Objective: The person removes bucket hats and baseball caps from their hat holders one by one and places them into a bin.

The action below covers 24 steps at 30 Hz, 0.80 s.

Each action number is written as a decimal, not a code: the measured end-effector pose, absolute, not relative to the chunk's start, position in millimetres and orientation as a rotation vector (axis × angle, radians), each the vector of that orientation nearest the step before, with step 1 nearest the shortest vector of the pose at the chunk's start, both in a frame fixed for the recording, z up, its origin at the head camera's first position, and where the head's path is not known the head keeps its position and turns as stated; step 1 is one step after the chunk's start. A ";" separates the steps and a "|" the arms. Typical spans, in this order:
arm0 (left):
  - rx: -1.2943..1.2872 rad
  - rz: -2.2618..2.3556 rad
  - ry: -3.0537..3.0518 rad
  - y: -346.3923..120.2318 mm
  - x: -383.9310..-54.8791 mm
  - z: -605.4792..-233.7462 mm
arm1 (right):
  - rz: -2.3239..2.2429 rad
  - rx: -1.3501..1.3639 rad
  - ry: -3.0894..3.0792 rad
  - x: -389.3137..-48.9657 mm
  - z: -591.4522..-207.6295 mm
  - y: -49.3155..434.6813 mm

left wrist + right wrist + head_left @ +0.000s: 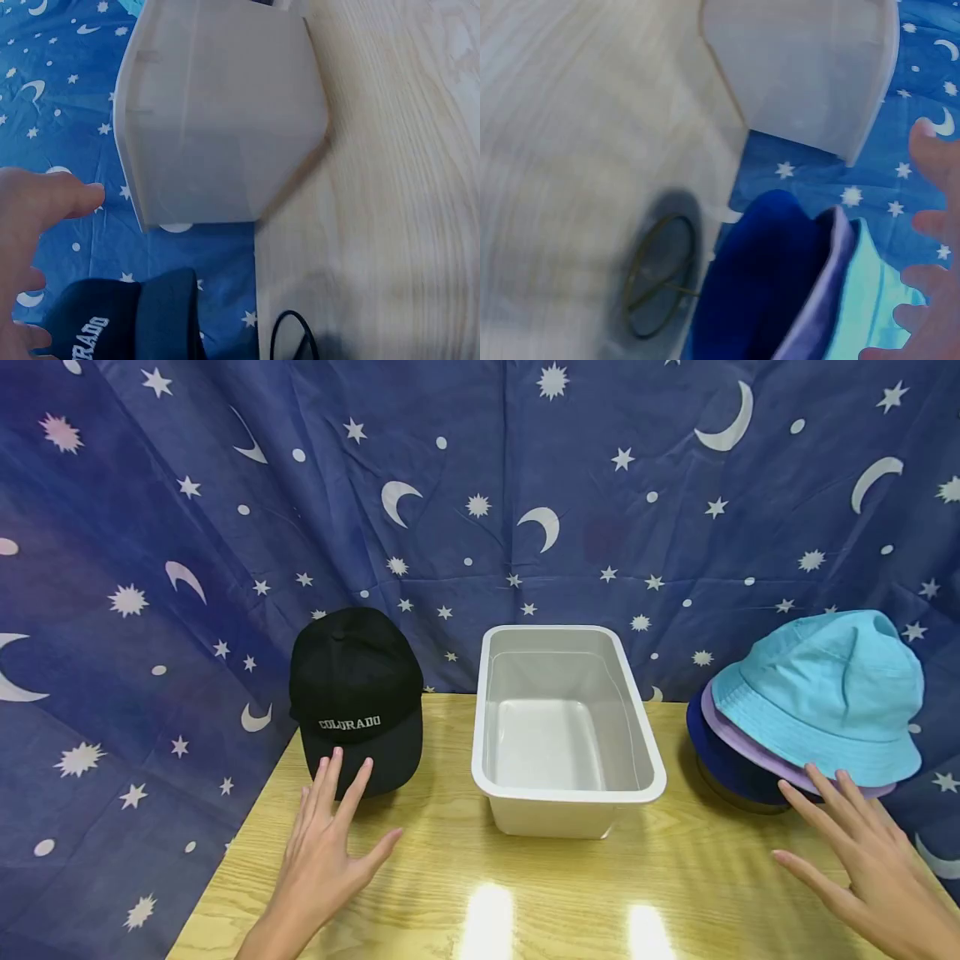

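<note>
A black baseball cap (352, 681) lettered COLORADO sits at the left of the table. My left hand (322, 843) is spread in front of it, its fingertips overlapping the brim in the head view; touching or apart, I cannot tell. On the right, bucket hats are stacked: light blue (825, 693) on top, lilac (738, 739) under it, dark blue (757, 262) lowest. Close to their brims hovers my right hand (870, 852), fingers apart and holding nothing. Between the hands stands a white plastic tub (566, 814), its inside bare.
Under the dark blue hat shows a gold wire stand (660, 277). A black wire loop (292, 330) stands below the cap. The wooden table (420, 893) meets a blue star-and-moon curtain (480, 485) at the back and left.
</note>
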<state>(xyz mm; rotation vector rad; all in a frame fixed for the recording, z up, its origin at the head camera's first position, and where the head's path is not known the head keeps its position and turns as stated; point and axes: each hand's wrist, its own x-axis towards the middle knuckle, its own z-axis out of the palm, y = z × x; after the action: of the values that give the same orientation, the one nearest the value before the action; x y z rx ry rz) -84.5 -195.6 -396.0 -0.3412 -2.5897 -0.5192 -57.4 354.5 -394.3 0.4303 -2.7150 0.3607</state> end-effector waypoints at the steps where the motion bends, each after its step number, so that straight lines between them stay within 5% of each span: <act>1: -0.355 -0.536 -2.582 -193.9 -84.6 -395.1 | 0.379 0.429 -2.701 -57.2 -391.9 355.0; 24: -0.545 -0.991 -2.448 -161.8 -98.4 -376.9 | 0.491 0.409 -2.410 -86.1 -335.3 369.9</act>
<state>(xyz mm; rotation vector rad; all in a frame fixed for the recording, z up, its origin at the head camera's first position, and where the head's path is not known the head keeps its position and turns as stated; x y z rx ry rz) -98.4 -161.8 -376.9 -0.5448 -2.4476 -0.9914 -86.1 369.9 -335.3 0.4087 -2.4105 0.4906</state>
